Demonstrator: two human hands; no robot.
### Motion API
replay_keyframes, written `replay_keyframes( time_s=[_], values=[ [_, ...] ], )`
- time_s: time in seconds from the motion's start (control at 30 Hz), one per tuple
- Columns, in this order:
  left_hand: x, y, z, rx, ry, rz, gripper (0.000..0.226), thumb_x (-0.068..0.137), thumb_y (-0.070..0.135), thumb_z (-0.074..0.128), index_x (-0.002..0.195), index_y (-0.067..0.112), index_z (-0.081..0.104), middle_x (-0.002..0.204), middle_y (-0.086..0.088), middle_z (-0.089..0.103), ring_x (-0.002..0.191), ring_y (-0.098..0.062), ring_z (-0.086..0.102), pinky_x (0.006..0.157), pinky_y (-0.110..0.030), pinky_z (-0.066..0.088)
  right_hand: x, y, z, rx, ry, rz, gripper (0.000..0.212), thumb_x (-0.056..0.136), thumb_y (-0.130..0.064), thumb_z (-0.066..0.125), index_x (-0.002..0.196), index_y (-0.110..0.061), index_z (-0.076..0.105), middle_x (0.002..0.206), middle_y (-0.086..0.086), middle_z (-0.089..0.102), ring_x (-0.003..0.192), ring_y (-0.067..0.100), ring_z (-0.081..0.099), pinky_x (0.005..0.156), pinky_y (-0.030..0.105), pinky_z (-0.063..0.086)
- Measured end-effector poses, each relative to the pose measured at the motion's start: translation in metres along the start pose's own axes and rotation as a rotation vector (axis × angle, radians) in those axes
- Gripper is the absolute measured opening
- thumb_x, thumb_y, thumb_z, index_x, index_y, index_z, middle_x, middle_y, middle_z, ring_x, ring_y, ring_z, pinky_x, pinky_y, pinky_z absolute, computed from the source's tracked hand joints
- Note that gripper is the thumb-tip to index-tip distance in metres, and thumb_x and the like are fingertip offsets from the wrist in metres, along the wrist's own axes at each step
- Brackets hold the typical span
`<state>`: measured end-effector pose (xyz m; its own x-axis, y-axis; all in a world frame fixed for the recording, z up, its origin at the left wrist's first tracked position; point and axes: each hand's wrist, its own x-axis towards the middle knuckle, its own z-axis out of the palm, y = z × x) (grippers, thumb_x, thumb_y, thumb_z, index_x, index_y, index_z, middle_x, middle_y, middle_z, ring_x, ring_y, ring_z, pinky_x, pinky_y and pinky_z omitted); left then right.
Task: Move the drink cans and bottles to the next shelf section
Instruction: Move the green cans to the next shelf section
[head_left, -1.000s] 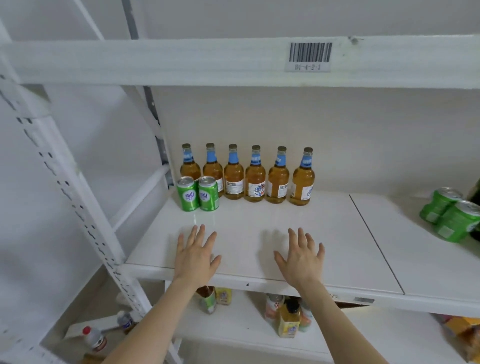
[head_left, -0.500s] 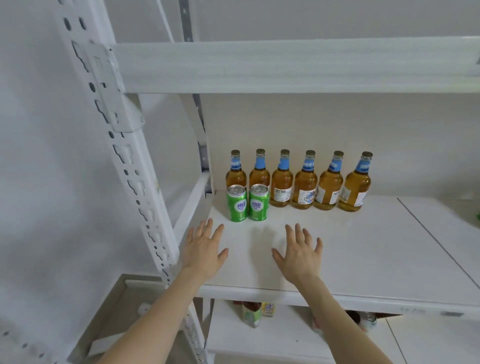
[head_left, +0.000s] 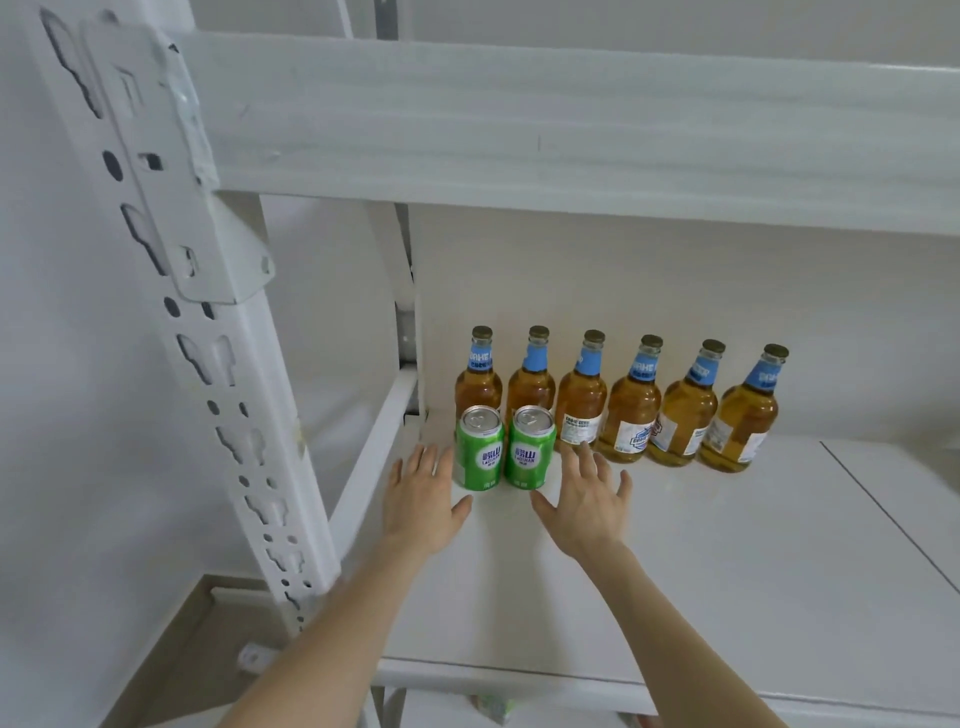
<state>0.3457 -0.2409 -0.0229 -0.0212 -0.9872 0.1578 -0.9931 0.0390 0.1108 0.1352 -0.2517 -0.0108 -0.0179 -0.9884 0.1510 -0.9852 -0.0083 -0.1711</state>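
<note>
Two green drink cans stand side by side on the white shelf board: the left can and the right can. Behind them runs a row of several amber bottles with blue neck labels, along the back wall. My left hand is open, fingers spread, just left of the left can and close to touching it. My right hand is open too, just right of the right can, its fingertips near the third bottle's base. Neither hand holds anything.
A white perforated upright post stands at the left, with a side rail running back beside my left hand. A thick white beam crosses overhead. A seam splits the board at the right.
Both hands have reached forward from the shelf's front edge to either side of the two green cans. The view has shifted left and closer, so the cans at the far right are out of sight.
</note>
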Motion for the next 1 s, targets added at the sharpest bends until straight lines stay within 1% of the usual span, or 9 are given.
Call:
replay_keyframes(
  time_s=[0.2, 0.3, 0.37, 0.43, 0.57, 0.63, 0.77, 0.87, 1.0],
  values=[
    [0.026, 0.001, 0.023, -0.282, 0.096, -0.043, 0.072, 0.089, 0.053, 0.058, 0.148, 0.018, 0.035, 0.146, -0.003, 0.048, 0.133, -0.024, 0.044, 0.110, -0.035, 0.034, 0.035, 0.003, 0.009, 0.195, 0.020, -0.024, 0.078, 0.090, -0.061, 0.052, 0.151, -0.021, 0.025, 0.154, 0.000, 0.039, 0.141, 0.025, 0.036, 0.113, 0.049, 0.030],
    [0.039, 0.001, 0.031, -0.536, 0.066, -0.078, 0.073, 0.087, 0.047, 0.067, 0.147, 0.019, 0.037, 0.145, -0.002, 0.052, 0.130, -0.025, 0.049, 0.104, -0.034, 0.041, 0.050, 0.004, 0.013, 0.479, -0.032, -0.023, 0.070, 0.090, -0.050, 0.063, 0.146, -0.020, 0.034, 0.145, 0.001, 0.051, 0.131, 0.026, 0.048, 0.105, 0.048, 0.041],
    [0.048, 0.000, 0.037, -0.702, 0.008, -0.112, 0.074, 0.084, 0.043, 0.073, 0.146, 0.020, 0.039, 0.143, 0.001, 0.054, 0.126, -0.018, 0.053, 0.098, -0.030, 0.044, 0.058, 0.005, 0.016, 0.751, -0.083, -0.040, 0.066, 0.087, -0.037, 0.072, 0.142, -0.020, 0.040, 0.137, -0.001, 0.057, 0.125, 0.024, 0.054, 0.101, 0.043, 0.048],
    [0.056, -0.001, 0.042, -0.857, -0.057, -0.153, 0.072, 0.079, 0.040, 0.080, 0.140, 0.024, 0.044, 0.136, 0.004, 0.060, 0.112, -0.008, 0.059, 0.091, -0.024, 0.046, 0.064, 0.006, 0.020, 0.924, -0.129, -0.023, 0.066, 0.082, -0.030, 0.079, 0.138, -0.018, 0.046, 0.130, -0.002, 0.062, 0.119, 0.021, 0.058, 0.097, 0.038, 0.051],
    [0.066, -0.003, 0.054, -1.088, -0.095, -0.240, 0.074, 0.057, 0.047, 0.088, 0.121, 0.039, 0.051, 0.121, 0.008, 0.069, 0.101, -0.007, 0.067, 0.091, -0.034, 0.056, 0.073, 0.010, 0.030, 1.087, -0.176, 0.018, 0.069, 0.074, -0.027, 0.086, 0.134, -0.022, 0.051, 0.124, -0.006, 0.065, 0.114, 0.014, 0.060, 0.096, 0.038, 0.053],
    [0.069, -0.004, 0.056, -1.152, -0.093, -0.262, 0.077, 0.047, 0.048, 0.089, 0.116, 0.040, 0.054, 0.116, 0.009, 0.070, 0.100, -0.009, 0.069, 0.090, -0.036, 0.058, 0.075, 0.011, 0.033, 1.137, -0.183, 0.036, 0.068, 0.071, -0.025, 0.088, 0.129, -0.026, 0.053, 0.120, -0.011, 0.066, 0.110, 0.009, 0.061, 0.088, 0.031, 0.054],
    [0.067, -0.004, 0.056, -1.212, -0.089, -0.294, 0.077, 0.042, 0.038, 0.095, 0.108, 0.037, 0.055, 0.106, 0.012, 0.073, 0.097, -0.009, 0.071, 0.086, -0.036, 0.060, 0.071, 0.015, 0.032, 1.224, -0.195, 0.073, 0.065, 0.065, -0.019, 0.091, 0.116, -0.035, 0.054, 0.111, -0.017, 0.069, 0.097, -0.001, 0.066, 0.071, 0.016, 0.052],
    [0.057, -0.002, 0.053, -1.211, -0.098, -0.305, 0.075, 0.043, 0.035, 0.096, 0.104, 0.039, 0.053, 0.099, 0.018, 0.073, 0.091, -0.002, 0.071, 0.082, -0.034, 0.060, 0.062, 0.015, 0.030, 1.270, -0.208, 0.091, 0.070, 0.063, -0.015, 0.092, 0.120, -0.029, 0.054, 0.113, -0.013, 0.070, 0.098, 0.001, 0.067, 0.075, 0.022, 0.055],
    [0.035, 0.002, 0.045, -1.209, -0.115, -0.317, 0.073, 0.042, 0.037, 0.095, 0.101, 0.040, 0.052, 0.096, 0.023, 0.072, 0.087, 0.001, 0.070, 0.077, -0.029, 0.059, 0.046, 0.015, 0.023, 1.333, -0.210, 0.134, 0.065, 0.066, -0.012, 0.090, 0.119, -0.030, 0.056, 0.114, -0.011, 0.070, 0.103, 0.009, 0.067, 0.084, 0.031, 0.055]
  ],
)
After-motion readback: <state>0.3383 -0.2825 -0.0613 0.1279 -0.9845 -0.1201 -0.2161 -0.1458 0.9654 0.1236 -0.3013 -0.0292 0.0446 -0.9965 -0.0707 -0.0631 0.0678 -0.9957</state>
